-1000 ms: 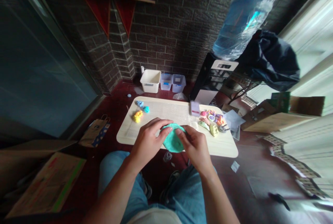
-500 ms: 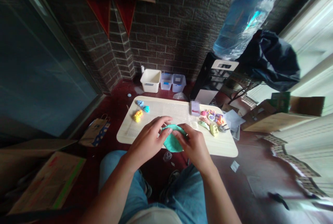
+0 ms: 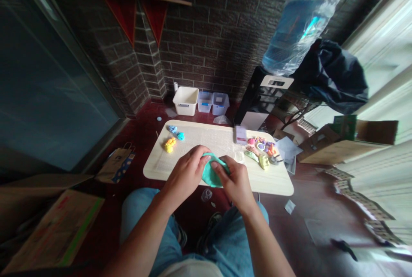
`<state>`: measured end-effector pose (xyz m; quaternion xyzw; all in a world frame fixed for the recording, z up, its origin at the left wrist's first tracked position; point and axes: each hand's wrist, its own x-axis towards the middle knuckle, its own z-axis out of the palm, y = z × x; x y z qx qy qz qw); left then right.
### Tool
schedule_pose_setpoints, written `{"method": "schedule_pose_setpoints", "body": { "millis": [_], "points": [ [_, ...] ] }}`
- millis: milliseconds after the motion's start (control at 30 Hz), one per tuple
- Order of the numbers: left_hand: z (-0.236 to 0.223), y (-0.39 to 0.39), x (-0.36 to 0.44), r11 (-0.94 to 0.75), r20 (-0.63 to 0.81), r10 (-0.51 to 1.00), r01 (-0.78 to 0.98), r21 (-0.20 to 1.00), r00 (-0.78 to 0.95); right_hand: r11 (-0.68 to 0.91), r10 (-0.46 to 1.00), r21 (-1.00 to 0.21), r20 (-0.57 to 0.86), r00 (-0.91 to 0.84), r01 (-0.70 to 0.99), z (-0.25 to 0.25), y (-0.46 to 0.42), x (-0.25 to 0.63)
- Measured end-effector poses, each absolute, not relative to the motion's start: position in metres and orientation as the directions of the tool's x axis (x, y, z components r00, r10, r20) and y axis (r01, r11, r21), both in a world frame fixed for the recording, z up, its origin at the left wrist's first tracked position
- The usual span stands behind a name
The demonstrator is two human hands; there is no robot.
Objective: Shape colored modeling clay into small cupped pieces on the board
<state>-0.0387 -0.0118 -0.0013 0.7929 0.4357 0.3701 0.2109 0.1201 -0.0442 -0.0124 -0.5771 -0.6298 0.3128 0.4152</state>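
A flattened, roughly round piece of green modelling clay is held between my two hands, above the near edge of the low table. My left hand pinches its upper left rim between thumb and fingers. On the other side, my right hand grips the right edge, its thumb lying across the face of the clay. Yellow-orange clay and blue clay lumps lie on the table's left part. At the right sit several clay pieces, among them a pale yellow lump and a pink one.
A phone-like device lies at the table's back edge. Behind the table stand a white bin, clear plastic boxes and a water dispenser. Cardboard boxes are at the right, and another cardboard box is at the left.
The green clay shows less of its round face now; its upper rim is bent between my hands. My left fingers have closed in on its rim, and my right hand has shifted slightly left.
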Motion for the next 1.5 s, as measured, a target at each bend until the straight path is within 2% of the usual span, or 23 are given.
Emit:
{"method": "schedule_pose_setpoints", "body": {
  "millis": [167,367,533,600,667,733,833,1067,1167,1267,1400,1500],
  "points": [
    [0.005,-0.009,-0.044,-0.58,0.421,0.81,0.449,0.68,0.408,0.218,0.976,-0.847,0.195,-0.099,0.485,-0.006,-0.046,0.126],
    [0.004,-0.006,-0.038,-0.588,0.453,0.807,0.453,0.67,0.379,0.22,0.971,-0.815,0.238,-0.037,0.535,-0.007,-0.045,0.125],
    [-0.001,-0.011,-0.036,-0.524,0.495,0.846,0.482,0.702,0.198,0.12,0.993,-0.936,0.12,-0.021,0.332,-0.005,-0.044,0.123],
    [-0.001,-0.013,-0.037,-0.467,0.462,0.877,0.473,0.747,0.136,0.057,0.997,-0.973,0.066,0.031,0.225,-0.006,-0.044,0.122],
    [0.001,-0.015,-0.039,-0.431,0.409,0.9,0.448,0.783,0.15,0.018,0.993,-0.985,0.037,0.11,0.169,-0.008,-0.045,0.122],
    [0.003,-0.016,-0.041,-0.441,0.381,0.897,0.418,0.795,0.223,0.025,0.988,-0.98,0.055,0.145,0.198,-0.011,-0.045,0.124],
    [0.005,-0.013,-0.042,-0.507,0.411,0.855,0.351,0.787,0.316,0.083,0.988,-0.931,0.122,0.09,0.355,-0.011,-0.047,0.127],
    [0.004,-0.002,-0.04,-0.602,0.491,0.795,0.355,0.716,0.357,0.206,0.966,-0.782,0.257,0.003,0.589,-0.003,-0.051,0.121],
    [0.005,-0.004,-0.042,-0.652,0.532,0.757,0.391,0.649,0.38,0.263,0.946,-0.735,0.325,-0.016,0.625,-0.004,-0.052,0.118],
    [0.006,-0.009,-0.043,-0.689,0.564,0.725,0.438,0.578,0.396,0.262,0.948,-0.739,0.317,-0.023,0.62,-0.005,-0.054,0.117],
    [0.006,-0.013,-0.041,-0.695,0.568,0.718,0.467,0.547,0.403,0.252,0.959,-0.755,0.278,-0.052,0.606,-0.003,-0.056,0.12],
    [0.007,-0.015,-0.039,-0.707,0.565,0.706,0.467,0.531,0.426,0.311,0.94,-0.73,0.331,-0.083,0.609,0.0,-0.056,0.122]
  ]
}}
